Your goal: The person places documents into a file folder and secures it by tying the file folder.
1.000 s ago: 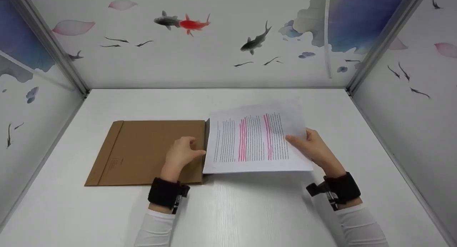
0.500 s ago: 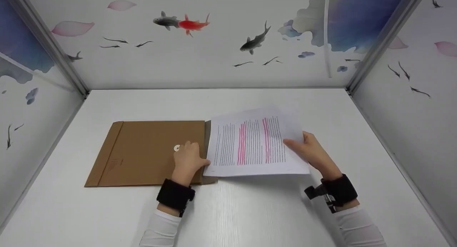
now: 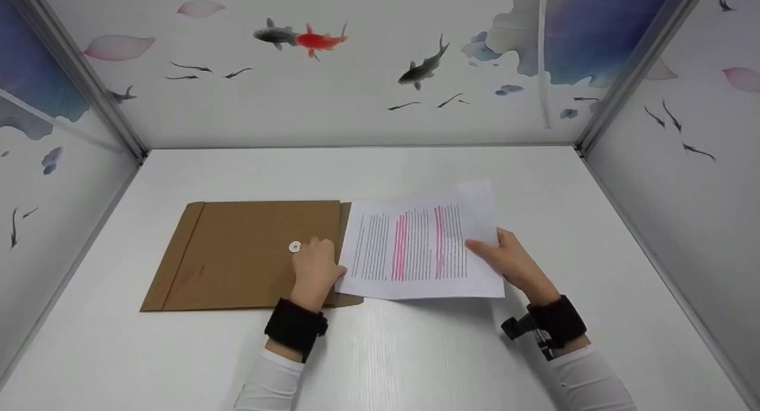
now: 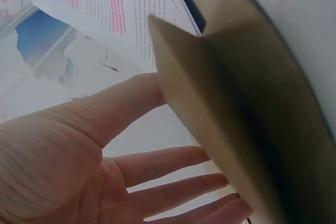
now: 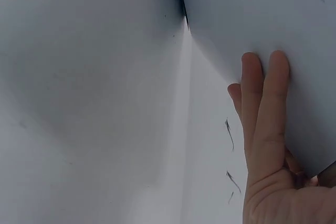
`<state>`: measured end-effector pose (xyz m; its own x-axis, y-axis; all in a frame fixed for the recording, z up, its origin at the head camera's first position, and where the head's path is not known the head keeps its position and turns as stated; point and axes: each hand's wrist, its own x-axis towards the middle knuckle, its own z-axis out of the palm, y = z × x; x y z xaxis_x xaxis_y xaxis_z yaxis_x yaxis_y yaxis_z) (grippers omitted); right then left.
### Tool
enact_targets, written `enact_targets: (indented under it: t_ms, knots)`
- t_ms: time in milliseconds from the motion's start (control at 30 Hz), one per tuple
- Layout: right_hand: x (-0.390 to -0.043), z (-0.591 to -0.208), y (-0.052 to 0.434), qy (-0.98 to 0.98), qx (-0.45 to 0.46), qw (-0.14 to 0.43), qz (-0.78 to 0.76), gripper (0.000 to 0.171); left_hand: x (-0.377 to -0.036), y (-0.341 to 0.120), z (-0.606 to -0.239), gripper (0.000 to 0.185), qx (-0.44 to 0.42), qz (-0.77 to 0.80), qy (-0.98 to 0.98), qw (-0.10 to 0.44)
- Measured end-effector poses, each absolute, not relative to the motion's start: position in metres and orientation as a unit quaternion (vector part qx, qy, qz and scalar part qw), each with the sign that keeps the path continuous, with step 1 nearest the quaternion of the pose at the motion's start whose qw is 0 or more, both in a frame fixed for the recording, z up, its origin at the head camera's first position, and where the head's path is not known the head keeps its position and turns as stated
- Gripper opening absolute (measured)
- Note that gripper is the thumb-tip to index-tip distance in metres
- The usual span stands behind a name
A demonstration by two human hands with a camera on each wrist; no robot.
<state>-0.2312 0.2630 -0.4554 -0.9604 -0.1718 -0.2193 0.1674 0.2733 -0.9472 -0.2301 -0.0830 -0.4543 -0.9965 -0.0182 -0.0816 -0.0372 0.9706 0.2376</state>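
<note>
The printed sheets (image 3: pixel 423 250), w/ black text and pink highlighter bars, sit centre-right of the head frame, lifted off the white table (image 3: pixel 415 351), their left edge right at the mouth of the brown envelope (image 3: pixel 249 253), which lies flat at centre-left.

My right hand (image 3: pixel 510 262) grasps the sheets at their right edge: thumb on top, fingers (image 5: pixel 265 103) flat under the paper in the right wrist view. That's a pinch, not a clench.

My left hand (image 3: pixel 314 268) is at the envelope's right end, beside the small white button (image 3: pixel 294 246). In the left wrist view the thumb (image 4: pixel 115 114) hooks the brown flap (image 4: pixel 210 93) and lifts it, other fingers loosely extended below. So it's gripping the flap edge, lightly.

Doing this well, imo: keep the flap held high so the mouth gapes, and keep the sheets' leading edge square to the opening, low and near-flat. The front corner near my left hand looks most likely to catch. The sheets sag a bit, so support from under matters. Can't tell how many pages are in the stack, or whether the leading edge is already inside.

Around it: booth walls w/ painted fish (image 3: pixel 303 38), upper part of frame.
</note>
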Motion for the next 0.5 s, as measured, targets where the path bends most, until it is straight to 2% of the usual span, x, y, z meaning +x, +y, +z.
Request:
enact_targets:
  t_ms: [233,500]
  knots:
    - [-0.231,-0.463,0.261,0.770,0.008,0.146,-0.621,0.054,-0.232,-0.082,-0.453,0.026,-0.023,0.136,0.990,0.036]
    - [-0.231,-0.470,0.260,0.763,0.040,0.144,-0.629,0.056,-0.230,-0.082,-0.452,0.015,-0.014,0.158,0.987,-0.003]
